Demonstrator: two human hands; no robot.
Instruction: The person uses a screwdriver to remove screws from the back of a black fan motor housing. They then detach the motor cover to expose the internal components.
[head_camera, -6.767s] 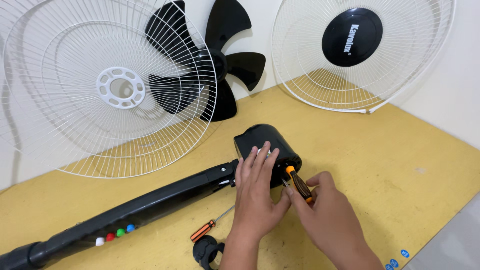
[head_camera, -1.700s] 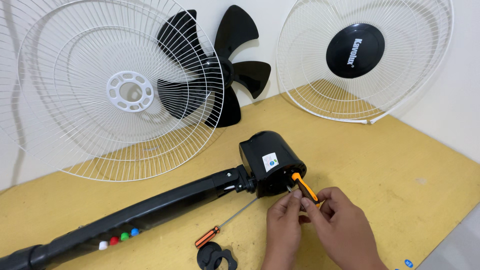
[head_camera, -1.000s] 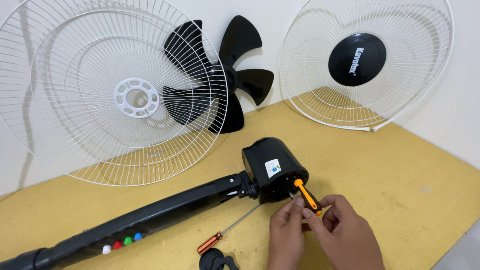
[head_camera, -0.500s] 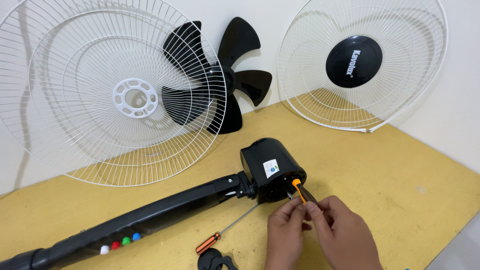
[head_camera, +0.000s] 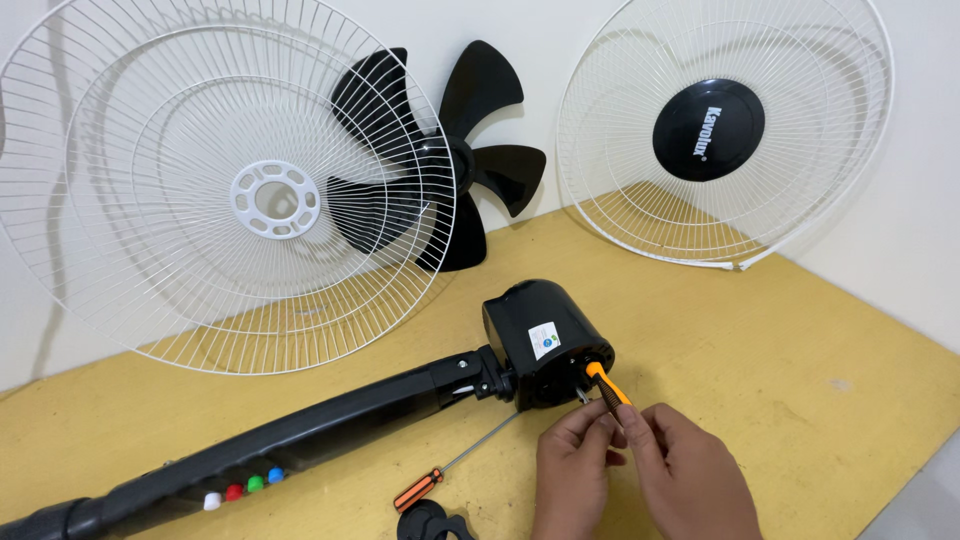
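A black fan motor housing (head_camera: 545, 340) lies on the yellow table (head_camera: 780, 340), joined to a long black stand (head_camera: 300, 440) with coloured buttons (head_camera: 240, 490). My right hand (head_camera: 690, 470) grips an orange and black screwdriver (head_camera: 606, 386) whose tip end points at the housing's rear. My left hand (head_camera: 572, 465) pinches the same tool's lower handle, fingertips touching my right hand. A second screwdriver (head_camera: 455, 465) with an orange handle lies on the table below the housing.
A white rear grille (head_camera: 230, 190) and a black fan blade (head_camera: 455, 150) lean on the wall at left. A white front grille (head_camera: 715, 130) with a black disc leans at right. A small black part (head_camera: 430, 522) lies at the bottom edge.
Both hands have stayed on the orange screwdriver at the housing's rear. The tool's handle has shifted slightly, and the view has drifted a little.
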